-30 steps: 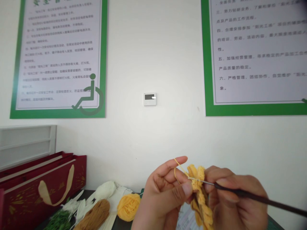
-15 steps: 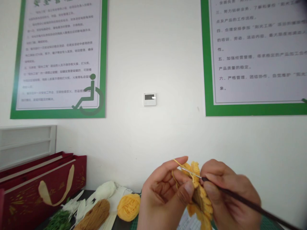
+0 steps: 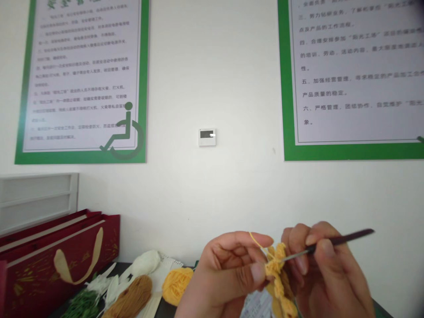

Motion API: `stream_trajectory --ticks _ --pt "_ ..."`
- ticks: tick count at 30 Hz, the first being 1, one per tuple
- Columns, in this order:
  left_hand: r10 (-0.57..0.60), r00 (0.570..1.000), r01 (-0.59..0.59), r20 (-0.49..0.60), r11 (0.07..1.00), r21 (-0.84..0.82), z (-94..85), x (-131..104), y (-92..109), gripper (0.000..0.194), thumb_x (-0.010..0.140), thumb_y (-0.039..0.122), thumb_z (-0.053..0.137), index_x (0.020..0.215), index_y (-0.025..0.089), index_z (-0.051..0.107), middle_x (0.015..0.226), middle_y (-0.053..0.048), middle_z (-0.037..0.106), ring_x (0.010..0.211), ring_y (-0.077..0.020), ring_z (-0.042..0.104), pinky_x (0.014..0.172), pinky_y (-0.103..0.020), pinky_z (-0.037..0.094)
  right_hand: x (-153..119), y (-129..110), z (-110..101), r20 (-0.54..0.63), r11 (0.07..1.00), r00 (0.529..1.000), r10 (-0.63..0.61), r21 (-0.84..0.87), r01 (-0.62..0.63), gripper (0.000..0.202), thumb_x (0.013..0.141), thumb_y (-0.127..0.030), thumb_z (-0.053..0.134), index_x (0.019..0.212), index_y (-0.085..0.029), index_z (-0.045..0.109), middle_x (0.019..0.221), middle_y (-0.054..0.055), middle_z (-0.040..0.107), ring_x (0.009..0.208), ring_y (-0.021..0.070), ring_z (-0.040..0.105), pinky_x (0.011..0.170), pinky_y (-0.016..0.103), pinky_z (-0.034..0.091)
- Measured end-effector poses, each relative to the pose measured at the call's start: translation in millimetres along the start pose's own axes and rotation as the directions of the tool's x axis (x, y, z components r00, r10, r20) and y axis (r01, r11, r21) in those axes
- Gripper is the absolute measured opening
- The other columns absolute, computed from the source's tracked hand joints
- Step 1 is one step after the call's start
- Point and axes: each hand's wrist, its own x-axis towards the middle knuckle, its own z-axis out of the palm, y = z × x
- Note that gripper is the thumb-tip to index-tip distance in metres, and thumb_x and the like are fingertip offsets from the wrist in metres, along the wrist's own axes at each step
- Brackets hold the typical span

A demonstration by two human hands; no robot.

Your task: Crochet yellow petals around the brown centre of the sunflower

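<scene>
Between my two hands is a yellow crocheted piece (image 3: 281,282) with a ruffled, petal-like edge. My left hand (image 3: 228,274) pinches its upper left side between thumb and fingers, and a strand of yellow yarn (image 3: 256,242) runs over the raised index finger. My right hand (image 3: 331,265) grips a crochet hook (image 3: 342,239) by its dark handle, which slants up to the right. The hook's metal shaft reaches left into the stitches near my left thumb; its tip is hidden in the yarn.
Left of my hands lie a yellow yarn ball (image 3: 176,285), a brown skein (image 3: 130,298), white yarn (image 3: 145,263) and green strands (image 3: 81,304). Dark red gift bags (image 3: 66,265) stand at far left. Behind is a white wall with a thermostat (image 3: 207,137) and green-framed posters (image 3: 79,157).
The hook has swung from pointing down-right to pointing up-right, and its tip has gone into the stitches. My right hand has turned over with it. The crocheted piece has turned more edge-on.
</scene>
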Motion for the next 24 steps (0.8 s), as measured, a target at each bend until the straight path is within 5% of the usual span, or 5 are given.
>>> stream_trajectory --ticks 7,14,16,20,24 --pt "0.266 0.954 -0.234 -0.141 0.949 0.210 5.2 0 -10 0.042 0.065 0.023 0.098 0.106 0.023 0.086 0.070 -0.001 0.069 0.068 -0.0122 0.060 0.070 -0.023 0.049 2 3 -6 0.105 0.952 0.989 -0.103 -0.278 0.129 0.012 0.095 -0.018 0.065 0.090 -0.026 0.058 0.078 -0.001 0.061 0.061 0.0126 0.060 0.050 0.022 0.051" --pt "0.218 0.964 -0.204 -0.154 0.973 0.105 4.9 2 -14 0.050 0.064 0.015 0.096 0.113 0.021 0.084 0.071 -0.002 0.074 0.068 -0.0142 0.066 0.068 -0.025 0.051 4 3 -17 0.370 0.403 0.741 -0.561 -0.659 0.635 0.034 0.077 0.001 0.076 0.098 -0.027 0.076 0.091 0.001 0.075 0.080 0.0190 0.072 0.070 0.033 0.061" --pt "0.112 0.989 -0.113 -0.095 0.994 -0.001 4.4 3 -11 0.052 0.059 0.015 0.099 0.110 0.017 0.084 0.066 -0.001 0.071 0.060 -0.0102 0.063 0.064 -0.023 0.049 3 8 -7 0.215 0.517 0.711 -0.669 -0.553 0.653 0.023 0.084 -0.006 0.072 0.099 -0.023 0.074 0.091 0.002 0.076 0.080 0.0184 0.071 0.073 0.034 0.060" --pt "0.174 0.977 -0.171 -0.126 0.985 0.030 4.8 2 -8 0.053 0.063 0.012 0.098 0.113 0.020 0.083 0.064 -0.001 0.071 0.061 -0.0102 0.063 0.066 -0.023 0.050 4 10 6 0.044 0.856 0.929 -0.369 -0.373 0.357 0.004 0.097 -0.023 0.069 0.094 -0.025 0.070 0.080 0.003 0.078 0.098 0.0217 0.070 0.084 0.036 0.059" --pt "0.218 0.964 -0.206 -0.153 0.974 0.094 4.8 -1 -7 0.044 0.066 0.013 0.096 0.108 0.020 0.084 0.066 0.000 0.072 0.062 -0.0104 0.064 0.065 -0.023 0.050 5 8 2 0.001 0.965 0.983 -0.186 -0.186 0.183 0.008 0.098 -0.034 0.069 0.097 -0.027 0.066 0.077 0.001 0.074 0.092 0.0198 0.068 0.078 0.033 0.058"
